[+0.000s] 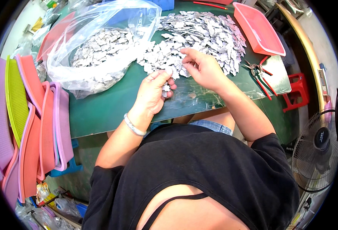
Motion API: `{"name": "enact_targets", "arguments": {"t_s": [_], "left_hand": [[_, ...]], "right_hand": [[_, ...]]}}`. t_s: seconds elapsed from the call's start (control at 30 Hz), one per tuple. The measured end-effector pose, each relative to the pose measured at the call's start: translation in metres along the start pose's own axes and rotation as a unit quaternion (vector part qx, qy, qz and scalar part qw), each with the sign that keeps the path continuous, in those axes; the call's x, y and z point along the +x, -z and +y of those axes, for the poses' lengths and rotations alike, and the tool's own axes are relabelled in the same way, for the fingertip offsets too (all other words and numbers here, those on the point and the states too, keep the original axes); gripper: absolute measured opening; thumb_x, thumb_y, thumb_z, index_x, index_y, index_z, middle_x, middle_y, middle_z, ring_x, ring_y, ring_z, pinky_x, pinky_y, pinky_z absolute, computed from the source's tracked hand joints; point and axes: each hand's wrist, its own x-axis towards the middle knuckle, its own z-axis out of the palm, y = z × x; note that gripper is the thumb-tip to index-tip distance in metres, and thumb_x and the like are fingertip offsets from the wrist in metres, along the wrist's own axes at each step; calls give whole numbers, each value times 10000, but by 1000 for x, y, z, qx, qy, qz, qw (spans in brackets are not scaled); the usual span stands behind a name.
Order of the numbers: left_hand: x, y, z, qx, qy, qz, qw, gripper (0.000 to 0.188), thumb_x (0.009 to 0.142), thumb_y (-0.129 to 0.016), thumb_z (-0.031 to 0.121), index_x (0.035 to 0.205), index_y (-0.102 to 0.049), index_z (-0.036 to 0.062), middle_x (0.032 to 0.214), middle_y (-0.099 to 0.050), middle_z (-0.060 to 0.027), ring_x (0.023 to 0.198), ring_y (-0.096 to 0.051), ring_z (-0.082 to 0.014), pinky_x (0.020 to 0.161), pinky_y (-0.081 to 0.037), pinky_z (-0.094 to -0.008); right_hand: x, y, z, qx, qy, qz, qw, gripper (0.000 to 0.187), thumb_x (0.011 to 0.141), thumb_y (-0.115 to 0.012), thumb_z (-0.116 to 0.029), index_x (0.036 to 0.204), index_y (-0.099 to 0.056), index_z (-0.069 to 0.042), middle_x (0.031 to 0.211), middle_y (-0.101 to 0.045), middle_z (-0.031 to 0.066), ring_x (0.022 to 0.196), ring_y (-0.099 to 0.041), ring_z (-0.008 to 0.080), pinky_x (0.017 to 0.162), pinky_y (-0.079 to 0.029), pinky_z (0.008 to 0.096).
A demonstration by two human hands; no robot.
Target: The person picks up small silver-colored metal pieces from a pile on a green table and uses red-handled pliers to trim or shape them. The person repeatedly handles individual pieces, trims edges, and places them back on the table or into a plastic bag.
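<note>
While the left hand (151,92) is clamping thumb and fingers on at least one grey piece (165,89), the right hand (204,71) is hovering, fingers apart, at one loose pile (207,32); one clear bag (60,71) is holding countless more.

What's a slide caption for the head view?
Left hand holding grey pieces, right hand by the loose pile, clear bag on green table.

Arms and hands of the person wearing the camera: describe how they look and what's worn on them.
Loose, short black sleeves leave both forearms bare. The left hand is ungloved, with a pale, rounded bangle at its wrist. The right hand is ungloved too, its wrist unadorned.
</note>
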Motion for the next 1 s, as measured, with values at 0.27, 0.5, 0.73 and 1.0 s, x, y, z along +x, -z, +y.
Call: {"name": "enact_targets", "arguments": {"t_s": [0.27,0.5,0.73,1.0], "left_hand": [[-5,4,1,-11,-21,33,999,132,811,-625,178,799,-557,66,666,-538,-34,593,-526,-145,458,-388,-227],[-10,6,1,-32,-30,43,998,126,811,-623,169,823,-552,65,671,-534,-34,595,-518,-145,462,-377,-228],[-17,-2,-5,10,-14,12,1000,133,810,-621,179,834,-554,66,670,-526,-23,592,-513,-132,468,-369,-224],[-18,1,-3,64,27,-23,997,163,864,-539,182,910,-549,26,666,-505,-22,591,-486,-126,448,-359,-200]], "right_hand": [[4,-11,-2,-219,114,-38,968,495,694,-638,-116,1152,-467,-41,943,-575,122,892,-517,302,771,-429,378],[0,-11,-12,85,-31,-71,993,417,772,-587,-35,1172,-473,-11,875,-585,45,805,-536,129,717,-451,264],[-3,0,-20,279,-145,-96,944,371,790,-568,-19,1150,-485,13,793,-578,-15,726,-512,38,682,-412,191],[-25,76,-3,137,-138,-213,958,287,755,-501,-39,1039,-534,-11,641,-482,-45,613,-428,47,578,-367,197]]}}
